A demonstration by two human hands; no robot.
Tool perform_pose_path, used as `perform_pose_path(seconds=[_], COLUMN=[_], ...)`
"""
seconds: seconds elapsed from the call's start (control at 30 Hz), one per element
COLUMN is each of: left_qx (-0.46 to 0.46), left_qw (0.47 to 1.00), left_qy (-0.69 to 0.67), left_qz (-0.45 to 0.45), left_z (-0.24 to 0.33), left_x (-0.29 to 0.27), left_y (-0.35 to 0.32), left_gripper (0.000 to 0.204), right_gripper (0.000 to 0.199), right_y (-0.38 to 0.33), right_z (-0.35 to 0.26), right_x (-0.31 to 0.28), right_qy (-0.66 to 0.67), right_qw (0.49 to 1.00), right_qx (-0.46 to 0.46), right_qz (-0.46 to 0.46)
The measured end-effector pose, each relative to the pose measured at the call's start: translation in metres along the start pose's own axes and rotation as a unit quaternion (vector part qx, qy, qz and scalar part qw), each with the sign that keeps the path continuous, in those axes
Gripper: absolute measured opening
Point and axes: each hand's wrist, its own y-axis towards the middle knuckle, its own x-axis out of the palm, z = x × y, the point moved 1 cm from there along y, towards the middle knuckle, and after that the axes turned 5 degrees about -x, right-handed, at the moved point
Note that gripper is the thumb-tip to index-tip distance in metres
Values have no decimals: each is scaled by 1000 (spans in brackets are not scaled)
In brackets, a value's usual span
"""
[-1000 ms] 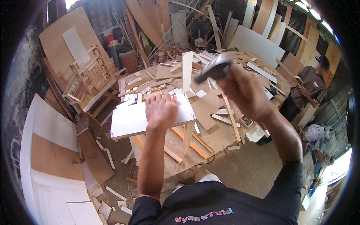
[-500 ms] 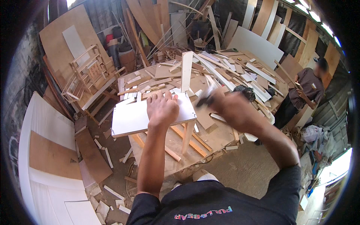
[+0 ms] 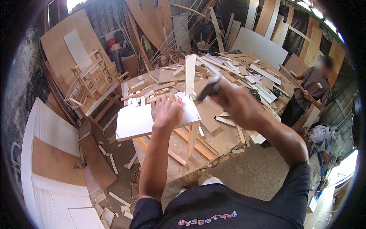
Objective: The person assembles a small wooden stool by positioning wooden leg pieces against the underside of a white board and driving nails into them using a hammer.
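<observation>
Beneath and left of the half-curled left hand (image 3: 167, 113) lies a smooth, white rectangular panel (image 3: 135, 121); whether its fingers pinch anything, I cannot tell. Beyond it rightward stands a pale, flat wooden upright (image 3: 190, 74), then a dark metal hammer (image 3: 209, 88), clenched in the blurred right hand (image 3: 240, 105).

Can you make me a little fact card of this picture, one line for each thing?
Left hand: on top of the white board
Right hand: gripping a hammer, a bit blurry
White board: wooden leg under its near right corner
Worktable: strewn with wood offcuts
Other person: at the right, holding a wooden strip
</observation>
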Motion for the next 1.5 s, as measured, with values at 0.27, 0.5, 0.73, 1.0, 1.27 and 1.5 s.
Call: perform_pose_path(seconds=[0.27, 0.5, 0.73, 1.0, 1.27, 1.5], left_qx=[-11, 0, -17, -9, -10, 127], left_qw=[999, 999, 1000, 1000, 1000, 937], left_qy=[9, -15, 5, 13, 13, -76], left_qz=[-37, 42, 4, 15, 25, 316], left_z=[7, 5, -8, 2, 5, 3], left_x=[-1, 6, 1, -1, 2, -16], left_y=[3, 0, -9, -3, -3, -10], left_gripper=[50, 47, 47, 47, 47, 38], right_gripper=[23, 26, 23, 21, 31, 27], right_y=[-6, -12, 5, 2, -12, -9], right_z=[27, 31, 4, 13, 25, 20], right_x=[19, 15, -13, 15, 39, 21], right_qy=[-74, -88, 9, 1, -36, 27], right_qw=[984, 995, 995, 994, 995, 999], right_qx=[38, -34, -3, 54, -3, -19], right_qz=[-158, -39, 98, -99, -96, 35])
